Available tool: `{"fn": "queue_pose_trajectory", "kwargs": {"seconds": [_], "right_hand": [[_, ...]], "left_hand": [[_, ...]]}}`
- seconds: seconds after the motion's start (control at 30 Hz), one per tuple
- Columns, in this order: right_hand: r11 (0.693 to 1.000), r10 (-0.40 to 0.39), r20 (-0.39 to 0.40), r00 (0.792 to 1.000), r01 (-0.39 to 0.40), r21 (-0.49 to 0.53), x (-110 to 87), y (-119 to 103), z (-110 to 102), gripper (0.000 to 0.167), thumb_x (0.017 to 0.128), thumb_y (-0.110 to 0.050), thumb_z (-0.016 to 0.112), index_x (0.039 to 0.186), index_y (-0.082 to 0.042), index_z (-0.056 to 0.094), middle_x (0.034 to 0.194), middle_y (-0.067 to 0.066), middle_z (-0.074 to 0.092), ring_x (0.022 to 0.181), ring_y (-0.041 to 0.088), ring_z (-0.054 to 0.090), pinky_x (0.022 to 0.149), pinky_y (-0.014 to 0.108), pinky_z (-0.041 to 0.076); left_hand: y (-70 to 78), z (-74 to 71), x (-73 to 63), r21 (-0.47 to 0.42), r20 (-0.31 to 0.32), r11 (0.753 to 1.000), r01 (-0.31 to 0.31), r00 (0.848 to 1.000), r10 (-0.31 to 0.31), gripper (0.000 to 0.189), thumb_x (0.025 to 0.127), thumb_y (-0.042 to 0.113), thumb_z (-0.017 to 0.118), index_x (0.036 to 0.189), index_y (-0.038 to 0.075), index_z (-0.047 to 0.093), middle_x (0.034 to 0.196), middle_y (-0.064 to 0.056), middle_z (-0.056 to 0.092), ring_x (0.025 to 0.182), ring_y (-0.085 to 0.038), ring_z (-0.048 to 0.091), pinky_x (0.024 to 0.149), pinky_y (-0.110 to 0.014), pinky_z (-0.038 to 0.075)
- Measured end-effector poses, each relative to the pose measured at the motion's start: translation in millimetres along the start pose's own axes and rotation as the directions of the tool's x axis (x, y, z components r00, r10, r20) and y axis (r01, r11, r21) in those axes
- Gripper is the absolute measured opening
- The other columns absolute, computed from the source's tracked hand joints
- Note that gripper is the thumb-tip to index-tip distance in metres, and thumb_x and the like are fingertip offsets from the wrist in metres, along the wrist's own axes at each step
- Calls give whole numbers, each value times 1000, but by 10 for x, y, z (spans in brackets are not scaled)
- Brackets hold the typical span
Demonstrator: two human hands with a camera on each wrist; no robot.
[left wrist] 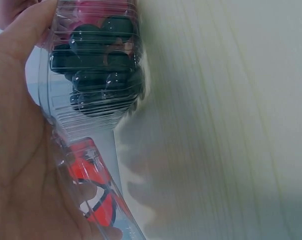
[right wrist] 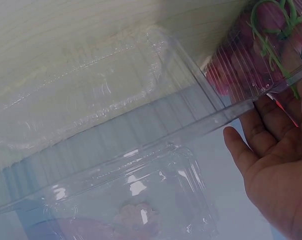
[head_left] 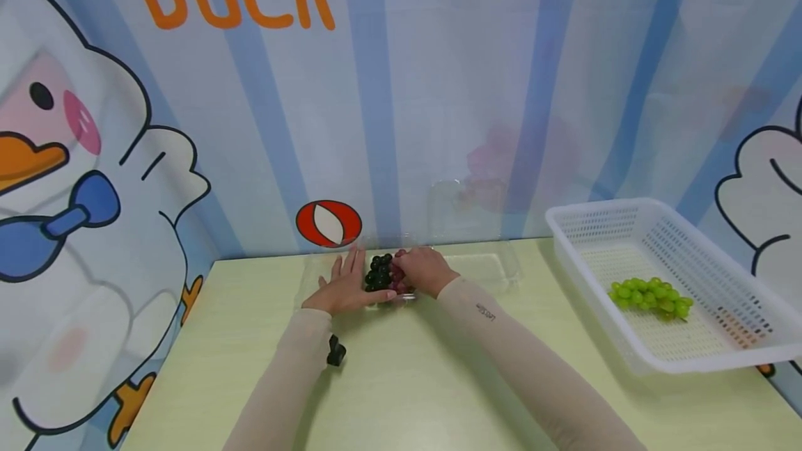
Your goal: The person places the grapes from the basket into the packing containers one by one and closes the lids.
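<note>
A clear plastic box at the table's far edge holds a bunch of dark grapes beside a bunch of red grapes. My left hand lies at the box's left side with its fingers straight, the thumb along the near rim. Over the red grapes, my right hand curls its fingers down into the box and grips the bunch. Green stems show among the red grapes in the right wrist view. The right thumb and index finger are mostly out of sight there.
A second clear plastic box stands just right of the first, its lid raised against the striped curtain. On the right, a white basket holds green grapes. The pale table ends at the curtain.
</note>
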State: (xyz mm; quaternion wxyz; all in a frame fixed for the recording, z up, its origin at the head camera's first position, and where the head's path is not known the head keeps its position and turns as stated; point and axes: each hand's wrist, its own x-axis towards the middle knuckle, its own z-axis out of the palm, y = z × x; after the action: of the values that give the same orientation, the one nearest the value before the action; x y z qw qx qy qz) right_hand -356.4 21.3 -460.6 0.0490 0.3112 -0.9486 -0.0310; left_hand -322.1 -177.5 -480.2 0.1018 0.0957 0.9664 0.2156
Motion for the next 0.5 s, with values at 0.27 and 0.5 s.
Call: {"fn": "queue_pose_trajectory", "kwargs": {"seconds": [0.27,0.5], "right_hand": [[1000,-7,-17,1000,7,6,-6,-10,0,22,94,-24,76,114,-15,77,95,8,76,88,25,73,80,40,60],[1000,0,-1,1000,0,-5,-5,-11,-5,25,94,-25,75,118,-15,76,98,7,75,89,23,72,83,39,60]], "left_hand": [[3,-13,-13,0,13,1000,1,1000,-1,128,78,85,58,164,15,-5,171,-6,-12,155,-45,-7,108,-83,4],[-6,-3,-17,-8,10,1000,-5,1000,5,128,78,85,58,164,15,-6,171,-5,-13,155,-44,-7,109,-83,4]]}}
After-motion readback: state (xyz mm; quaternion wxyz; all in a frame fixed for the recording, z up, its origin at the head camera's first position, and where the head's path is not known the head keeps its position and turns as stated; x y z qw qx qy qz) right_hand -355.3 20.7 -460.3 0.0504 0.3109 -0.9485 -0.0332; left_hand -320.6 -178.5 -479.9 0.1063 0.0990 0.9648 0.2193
